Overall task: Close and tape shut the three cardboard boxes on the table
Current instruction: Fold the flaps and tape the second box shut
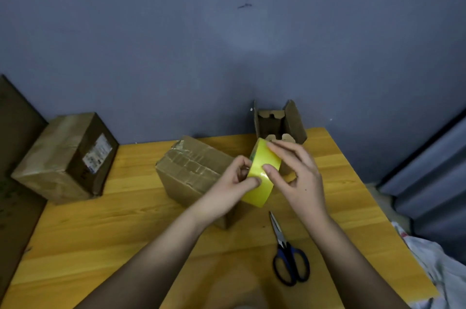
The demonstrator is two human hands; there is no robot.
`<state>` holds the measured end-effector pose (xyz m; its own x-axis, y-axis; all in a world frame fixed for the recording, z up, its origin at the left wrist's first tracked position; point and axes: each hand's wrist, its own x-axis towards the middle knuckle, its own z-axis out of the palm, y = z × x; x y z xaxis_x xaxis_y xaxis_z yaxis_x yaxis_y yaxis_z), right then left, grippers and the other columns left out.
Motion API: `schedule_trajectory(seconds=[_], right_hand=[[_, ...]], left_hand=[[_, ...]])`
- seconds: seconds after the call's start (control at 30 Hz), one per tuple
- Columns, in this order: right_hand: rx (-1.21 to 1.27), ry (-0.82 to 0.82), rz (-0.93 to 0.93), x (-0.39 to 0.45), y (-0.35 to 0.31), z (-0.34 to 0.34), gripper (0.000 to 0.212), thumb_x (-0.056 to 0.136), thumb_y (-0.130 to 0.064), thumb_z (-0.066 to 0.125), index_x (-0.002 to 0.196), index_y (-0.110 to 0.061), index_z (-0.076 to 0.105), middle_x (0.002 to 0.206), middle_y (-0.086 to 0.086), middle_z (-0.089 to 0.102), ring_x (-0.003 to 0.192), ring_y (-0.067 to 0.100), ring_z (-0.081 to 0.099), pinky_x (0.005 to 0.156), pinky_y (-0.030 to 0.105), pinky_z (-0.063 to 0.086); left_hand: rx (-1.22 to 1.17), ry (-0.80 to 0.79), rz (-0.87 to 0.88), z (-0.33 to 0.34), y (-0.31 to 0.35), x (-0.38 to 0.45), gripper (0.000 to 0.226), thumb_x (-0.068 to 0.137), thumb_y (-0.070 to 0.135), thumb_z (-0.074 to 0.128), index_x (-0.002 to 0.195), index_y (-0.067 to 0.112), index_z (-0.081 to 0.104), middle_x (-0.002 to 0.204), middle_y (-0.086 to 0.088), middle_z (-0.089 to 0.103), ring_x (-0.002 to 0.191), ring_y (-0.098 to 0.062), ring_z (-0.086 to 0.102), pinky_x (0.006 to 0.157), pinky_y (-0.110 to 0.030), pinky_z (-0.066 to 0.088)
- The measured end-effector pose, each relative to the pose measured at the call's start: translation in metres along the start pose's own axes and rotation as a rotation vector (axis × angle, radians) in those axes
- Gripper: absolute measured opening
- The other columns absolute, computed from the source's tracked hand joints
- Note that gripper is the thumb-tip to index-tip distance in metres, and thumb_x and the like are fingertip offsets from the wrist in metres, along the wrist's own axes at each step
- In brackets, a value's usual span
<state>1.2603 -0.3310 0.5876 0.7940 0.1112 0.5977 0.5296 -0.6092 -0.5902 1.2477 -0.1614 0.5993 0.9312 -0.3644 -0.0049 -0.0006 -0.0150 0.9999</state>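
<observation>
Yellow wood-grain tabletop [106, 228] against a flat blue-grey wall [227, 43], one dark scuff high on it. Pale crumpled cloth [433, 263] off the tabletop's right edge.

Yellow tape roll [262, 177] held up in the air just above and right of the middle box [186, 170], glossy and smooth, tilted edge-on. Left hand [234, 185] pinching the roll's near face with thumb and fingertips, picking at its surface. Right hand [300, 177] wrapped over the roll's far side, thumb pressed on the band.

Middle box: closed, brown corrugated card, top creased and covered with wrinkled clear tape strips. Left box [63, 157], well left of the middle box at the tabletop's edge: closed, taller, shiny tape over the top, a white label on its dark side. Small box [277, 122], behind the roll by the wall: open, flaps standing upright, notched inner tabs showing.

Scissors [287, 255] flat on the tabletop, right of and nearer than the middle box, shut, blue loop handles nearest, steel blades pointing away.
</observation>
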Motion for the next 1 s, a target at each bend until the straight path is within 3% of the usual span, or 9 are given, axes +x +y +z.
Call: schedule_trajectory(seconds=[0.17,0.3,0.4,0.5,0.6,0.67,0.73,0.87,1.0], right_hand=[[0.018,0.083,-0.085,0.018,-0.013,0.018,0.036,0.092,-0.037,0.057,0.117,-0.014,0.070,0.121,-0.002,0.063,0.114,0.011,0.055,0.094,0.026,0.045],[0.110,0.066,-0.083,0.028,-0.026,0.032,0.030,0.094,-0.030,0.053,0.115,-0.017,0.070,0.119,-0.003,0.061,0.113,0.016,0.054,0.098,0.018,0.036],[0.268,-0.079,0.005,0.033,-0.028,0.039,0.029,0.093,-0.037,0.052,0.118,-0.031,0.065,0.132,-0.006,0.052,0.130,0.017,0.043,0.107,0.040,0.037],[0.324,-0.276,0.071,0.031,-0.027,0.044,0.048,0.083,-0.046,0.059,0.129,-0.037,0.051,0.147,-0.011,0.033,0.142,0.012,0.025,0.112,0.050,0.031],[0.289,-0.359,0.063,0.027,-0.025,0.047,0.084,0.075,-0.053,0.066,0.146,-0.030,0.028,0.155,-0.008,0.018,0.145,0.007,0.016,0.117,0.038,0.025],[0.304,-0.369,0.101,0.029,-0.024,0.047,0.094,0.072,-0.056,0.068,0.149,-0.035,0.019,0.156,-0.010,0.014,0.144,0.004,0.014,0.116,0.036,0.025],[0.328,-0.365,0.125,0.031,-0.023,0.046,0.093,0.071,-0.057,0.069,0.148,-0.039,0.018,0.155,-0.012,0.016,0.142,0.001,0.018,0.113,0.036,0.031],[0.389,-0.336,0.183,0.034,-0.028,0.046,0.084,0.070,-0.057,0.066,0.142,-0.039,0.028,0.144,-0.005,0.029,0.124,-0.018,0.030,0.090,0.003,0.037],[0.483,-0.321,0.298,0.037,-0.029,0.049,0.078,0.067,-0.061,0.064,0.138,-0.040,0.037,0.140,-0.004,0.036,0.108,-0.017,0.044,0.081,0.004,0.041]], left_hand=[[-0.051,0.123,0.020,-0.012,0.016,-0.002,0.026,0.082,0.025,0.054,0.095,0.005,0.044,0.080,-0.005,0.043,0.074,-0.015,0.044,0.068,-0.034,0.036],[-0.159,0.250,-0.067,-0.019,0.019,0.000,0.020,0.080,0.039,0.050,0.088,0.021,0.050,0.088,-0.007,0.047,0.086,-0.020,0.048,0.078,-0.039,0.037],[-0.362,0.327,-0.202,-0.023,0.023,0.002,0.026,0.094,0.035,0.044,0.099,0.017,0.062,0.085,-0.010,0.065,0.079,-0.022,0.063,0.068,-0.031,0.049],[-0.294,0.320,-0.214,-0.031,0.019,0.004,0.033,0.094,0.032,0.039,0.096,0.012,0.065,0.081,-0.010,0.067,0.073,-0.020,0.063,0.068,-0.031,0.049],[-0.331,0.259,-0.222,-0.037,0.017,0.004,0.042,0.092,0.025,0.035,0.082,0.015,0.074,0.081,-0.012,0.071,0.076,-0.024,0.064,0.076,-0.037,0.048],[-0.374,0.207,-0.205,-0.042,0.017,0.004,0.044,0.091,0.021,0.034,0.080,0.019,0.077,0.083,-0.012,0.071,0.079,-0.025,0.064,0.077,-0.038,0.048],[-0.383,0.171,-0.173,-0.047,0.017,0.003,0.032,0.081,0.023,0.043,0.098,0.013,0.068,0.095,-0.020,0.069,0.089,-0.030,0.063,0.082,-0.042,0.047],[-0.348,0.135,-0.178,-0.057,0.015,0.005,0.055,0.064,0.029,0.056,0.115,0.008,0.053,0.114,-0.026,0.064,0.102,-0.037,0.059,0.087,-0.049,0.043],[-0.316,0.098,-0.195,-0.063,0.010,0.004,0.066,0.068,0.030,0.055,0.130,0.007,0.049,0.123,-0.023,0.061,0.113,-0.041,0.053,0.091,-0.055,0.040]])
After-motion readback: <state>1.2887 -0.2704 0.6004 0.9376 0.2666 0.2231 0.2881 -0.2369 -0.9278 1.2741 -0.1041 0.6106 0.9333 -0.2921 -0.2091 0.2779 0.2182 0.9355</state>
